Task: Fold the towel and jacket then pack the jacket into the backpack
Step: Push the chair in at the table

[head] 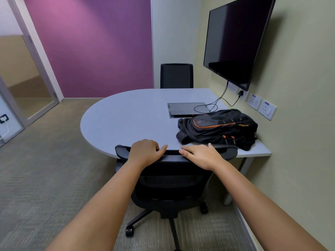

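Both forearms reach in from the near edge, their elbows cut off by the frame. Left hand (145, 151) rests on the top rail of the chair (174, 180), its fingers curled over the far side of the rail and hidden there, so the grip closes round the rail with the thumb lying along it. Right hand (200, 155) lies flat on the same rail, fingers straight and slightly spread, pressing rather than clasping.

That chair stands pushed against the near edge of the desk (130, 116) and hides part of that edge. Its seat is mostly hidden behind the backrest, and one caster is cut off at the bottom.

On the desk's right side, near the wall, lies the backpack (219, 128), black with orange trim, slumped on its side. Dark fabric bunches at its left end; whether that is part of the backpack or a separate garment is hard to tell.

Just beyond it a cable box (187, 109) sits in the desk with cords (220, 99) running up to the screen (235, 42) on the right wall. A second chair (176, 76) stands at the far side.
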